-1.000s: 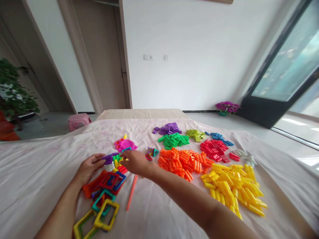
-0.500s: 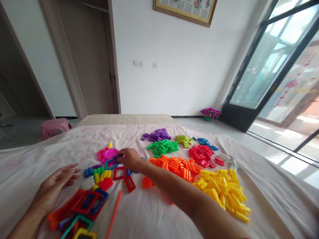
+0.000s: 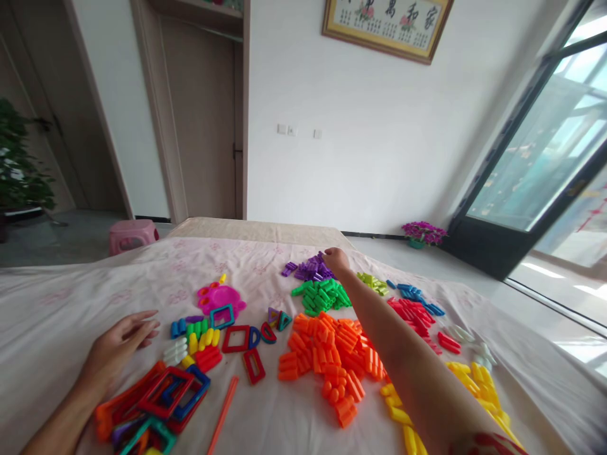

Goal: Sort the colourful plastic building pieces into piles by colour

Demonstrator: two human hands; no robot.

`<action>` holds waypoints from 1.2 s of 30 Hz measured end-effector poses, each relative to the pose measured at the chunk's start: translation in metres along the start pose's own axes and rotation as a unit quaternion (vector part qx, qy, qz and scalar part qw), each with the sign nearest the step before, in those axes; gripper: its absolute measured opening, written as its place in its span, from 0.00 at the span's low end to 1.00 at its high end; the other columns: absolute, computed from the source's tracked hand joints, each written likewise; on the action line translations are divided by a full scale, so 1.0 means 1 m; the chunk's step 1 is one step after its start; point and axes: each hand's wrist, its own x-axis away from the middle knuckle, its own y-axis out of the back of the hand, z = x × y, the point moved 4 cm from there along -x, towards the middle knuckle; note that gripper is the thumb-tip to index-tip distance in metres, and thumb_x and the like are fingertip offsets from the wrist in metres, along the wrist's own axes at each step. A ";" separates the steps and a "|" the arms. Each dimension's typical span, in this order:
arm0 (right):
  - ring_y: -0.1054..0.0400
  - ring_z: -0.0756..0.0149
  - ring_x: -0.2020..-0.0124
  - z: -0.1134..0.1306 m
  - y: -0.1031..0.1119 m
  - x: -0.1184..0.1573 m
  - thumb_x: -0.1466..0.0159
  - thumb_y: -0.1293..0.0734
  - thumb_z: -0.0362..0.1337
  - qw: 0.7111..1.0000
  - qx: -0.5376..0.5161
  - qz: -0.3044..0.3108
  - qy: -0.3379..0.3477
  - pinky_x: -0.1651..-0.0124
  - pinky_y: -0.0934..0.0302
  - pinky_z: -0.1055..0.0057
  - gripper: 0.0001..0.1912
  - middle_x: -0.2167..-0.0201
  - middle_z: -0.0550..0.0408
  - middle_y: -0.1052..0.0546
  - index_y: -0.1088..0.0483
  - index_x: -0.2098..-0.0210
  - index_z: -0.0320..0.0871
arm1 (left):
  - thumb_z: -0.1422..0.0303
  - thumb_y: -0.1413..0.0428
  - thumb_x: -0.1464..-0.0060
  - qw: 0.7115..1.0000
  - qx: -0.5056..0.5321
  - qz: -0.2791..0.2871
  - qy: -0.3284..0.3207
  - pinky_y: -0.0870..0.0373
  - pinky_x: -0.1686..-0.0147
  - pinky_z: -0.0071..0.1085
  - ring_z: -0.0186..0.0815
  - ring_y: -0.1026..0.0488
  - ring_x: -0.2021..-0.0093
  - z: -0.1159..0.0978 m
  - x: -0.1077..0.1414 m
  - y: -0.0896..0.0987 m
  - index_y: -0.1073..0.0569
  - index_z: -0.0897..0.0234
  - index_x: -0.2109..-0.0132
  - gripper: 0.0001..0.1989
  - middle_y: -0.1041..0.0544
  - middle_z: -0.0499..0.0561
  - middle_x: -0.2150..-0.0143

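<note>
You are in a home, in a room that reads as a bedroom or living space. You face a bed (image 3: 71, 297) spread with a pale pink flowered sheet, and toy blocks (image 3: 332, 357) lie sorted by colour on it. A framed picture (image 3: 386, 25) hangs on the white wall above light switches (image 3: 287, 130). A wooden door (image 3: 203, 120) stands to the left, a small pink stool (image 3: 133, 235) and a houseplant (image 3: 21, 164) beyond it. A pot of purple flowers (image 3: 423, 232) sits on the floor by tall glass doors (image 3: 535, 164).
</note>
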 end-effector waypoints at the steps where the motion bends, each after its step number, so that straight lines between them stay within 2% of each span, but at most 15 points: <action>1: 0.26 0.61 0.60 -0.003 0.001 -0.001 0.43 0.37 0.32 1.000 0.001 -0.007 -0.005 0.62 0.40 0.75 0.17 0.63 0.46 0.20 0.22 0.57 0.38 | 0.47 0.38 0.61 1.000 0.001 0.004 -0.001 0.26 0.64 0.26 0.39 0.23 0.60 0.001 -0.001 0.000 0.28 0.64 0.49 0.35 0.21 0.53 0.59; 4: 0.28 0.59 0.53 0.002 -0.003 0.002 0.43 0.38 0.30 1.000 -0.007 -0.008 0.005 0.56 0.39 0.72 0.22 0.54 0.44 0.22 0.25 0.50 0.38 | 0.50 0.38 0.58 1.000 0.023 -0.005 -0.008 0.26 0.65 0.27 0.38 0.23 0.61 0.001 0.000 -0.001 0.27 0.65 0.50 0.31 0.21 0.52 0.62; 6: 0.28 0.61 0.54 0.020 -0.015 0.010 0.43 0.38 0.29 0.999 -0.022 0.011 0.034 0.55 0.39 0.73 0.21 0.54 0.47 0.21 0.25 0.51 0.40 | 0.51 0.39 0.56 0.999 0.045 -0.019 -0.012 0.27 0.67 0.28 0.37 0.23 0.64 -0.001 0.000 -0.001 0.27 0.66 0.51 0.29 0.21 0.53 0.64; 8: 0.27 0.65 0.59 0.049 -0.033 0.026 0.42 0.36 0.30 0.994 -0.044 0.056 0.086 0.57 0.38 0.75 0.18 0.59 0.52 0.20 0.23 0.54 0.43 | 0.52 0.40 0.54 0.998 0.057 -0.030 -0.018 0.27 0.68 0.28 0.37 0.24 0.66 -0.002 0.001 -0.001 0.26 0.67 0.52 0.27 0.21 0.54 0.65; 10: 0.26 0.68 0.65 0.088 -0.053 0.055 0.42 0.36 0.30 0.974 -0.078 0.133 0.167 0.61 0.38 0.76 0.16 0.65 0.54 0.19 0.22 0.56 0.43 | 0.53 0.41 0.53 0.997 0.057 -0.039 -0.024 0.28 0.68 0.28 0.36 0.24 0.66 -0.001 0.000 -0.001 0.26 0.68 0.53 0.26 0.21 0.54 0.65; 13: 0.27 0.69 0.67 0.150 -0.080 0.115 0.41 0.34 0.32 0.911 -0.122 0.242 0.311 0.63 0.38 0.77 0.13 0.67 0.55 0.19 0.22 0.58 0.42 | 0.55 0.42 0.53 0.997 0.048 -0.050 -0.023 0.29 0.68 0.28 0.36 0.24 0.66 0.001 -0.002 0.002 0.25 0.68 0.54 0.23 0.21 0.54 0.65; 15: 0.27 0.69 0.65 0.185 -0.094 0.153 0.41 0.34 0.32 0.878 -0.118 0.270 0.377 0.62 0.39 0.77 0.12 0.64 0.55 0.19 0.22 0.59 0.43 | 0.56 0.42 0.52 0.997 0.043 -0.058 -0.022 0.29 0.68 0.28 0.36 0.24 0.66 0.002 -0.002 0.004 0.25 0.68 0.54 0.22 0.21 0.54 0.65; 17: 0.27 0.67 0.63 0.215 -0.109 0.181 0.39 0.35 0.34 0.862 -0.085 0.273 0.420 0.61 0.38 0.76 0.11 0.63 0.55 0.19 0.23 0.59 0.44 | 0.57 0.43 0.52 0.997 0.039 -0.070 -0.021 0.29 0.68 0.28 0.37 0.24 0.66 0.001 -0.002 0.007 0.25 0.68 0.55 0.21 0.21 0.55 0.65; 21: 0.28 0.60 0.54 0.256 -0.137 0.200 0.37 0.36 0.41 0.863 0.021 0.254 0.435 0.55 0.37 0.70 0.15 0.55 0.51 0.21 0.26 0.52 0.46 | 0.57 0.43 0.52 0.996 0.028 -0.086 -0.018 0.29 0.68 0.29 0.38 0.24 0.66 -0.002 -0.001 0.011 0.24 0.67 0.55 0.21 0.21 0.55 0.65; 24: 0.28 0.56 0.52 0.269 -0.153 0.203 0.37 0.36 0.40 0.863 0.088 0.273 0.416 0.54 0.35 0.64 0.17 0.52 0.46 0.22 0.27 0.49 0.45 | 0.57 0.43 0.52 0.996 0.023 -0.086 -0.016 0.28 0.67 0.30 0.38 0.23 0.65 -0.004 -0.001 0.012 0.24 0.67 0.56 0.20 0.20 0.55 0.64; 28: 0.27 0.51 0.55 0.272 -0.158 0.209 0.40 0.35 0.37 0.866 0.117 0.281 0.396 0.58 0.33 0.61 0.16 0.57 0.41 0.21 0.24 0.54 0.41 | 0.57 0.43 0.53 0.996 0.018 -0.084 -0.012 0.27 0.67 0.30 0.39 0.22 0.65 0.000 -0.003 0.014 0.24 0.66 0.56 0.20 0.20 0.55 0.65; 33: 0.26 0.55 0.57 0.264 -0.151 0.209 0.42 0.34 0.40 0.862 0.096 0.264 0.421 0.60 0.33 0.65 0.16 0.60 0.47 0.20 0.23 0.56 0.46 | 0.56 0.43 0.53 0.997 0.001 -0.077 -0.002 0.24 0.66 0.31 0.41 0.21 0.63 0.010 -0.009 0.016 0.24 0.63 0.56 0.20 0.19 0.53 0.64; 36: 0.26 0.59 0.58 0.245 -0.134 0.187 0.40 0.36 0.43 0.894 0.055 0.222 0.385 0.60 0.34 0.69 0.14 0.60 0.53 0.20 0.23 0.57 0.51 | 0.56 0.42 0.54 0.997 0.002 -0.073 -0.003 0.24 0.66 0.30 0.41 0.21 0.63 0.013 -0.011 0.016 0.25 0.63 0.56 0.20 0.19 0.52 0.64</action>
